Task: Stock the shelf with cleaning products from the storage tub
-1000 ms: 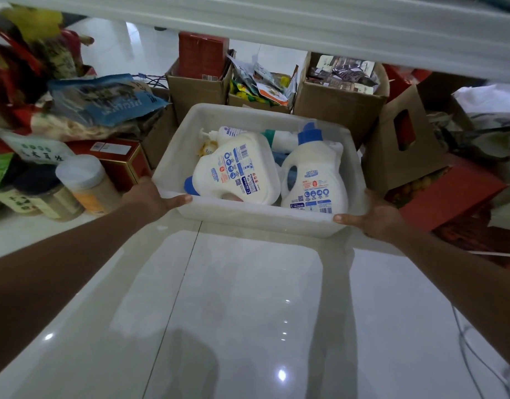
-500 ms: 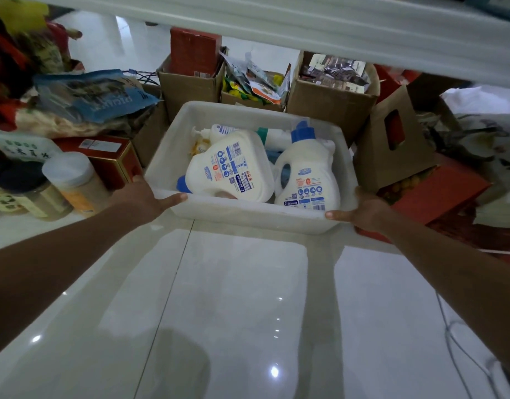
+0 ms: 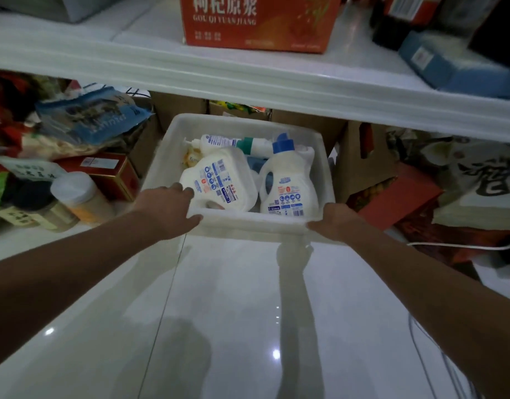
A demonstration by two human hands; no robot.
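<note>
A person crouches at a white shelf unit (image 3: 248, 79), both bare arms stretched forward over a glossy white tiled floor (image 3: 233, 312). A white plastic storage tub (image 3: 325, 168) sits on the floor beneath the lowest shelf board. The left hand (image 3: 167, 210) is curled over the tub's near left corner, fingers lying over the rim and thumb against the front wall. The right hand (image 3: 334, 220) is clamped on the near right corner in the same way.

Inside the tub, a large white detergent jug (image 3: 219, 180) lies tilted on its side, its back label printed with blue icons and small text too blurred to read. Just beside it, to the right, a second white detergent bottle (image 3: 289, 185) stands upright with a blue cap; its label is likewise unreadable. Behind them a white bottle with a teal band (image 3: 233, 142) lies flat along the far wall.

On the shelf above stands an orange carton (image 3: 259, 21) printed with large Chinese characters and the words "GOU QI YUAN JIANG". A blue box (image 3: 449, 64) sits to its right.

To the left of the tub are a red box (image 3: 104, 174), a jar with a white lid (image 3: 81, 197) and a blue printed bag (image 3: 90, 116). Brown cardboard boxes (image 3: 360, 162) crowd behind and to the right, along with a red carton (image 3: 397, 194).
</note>
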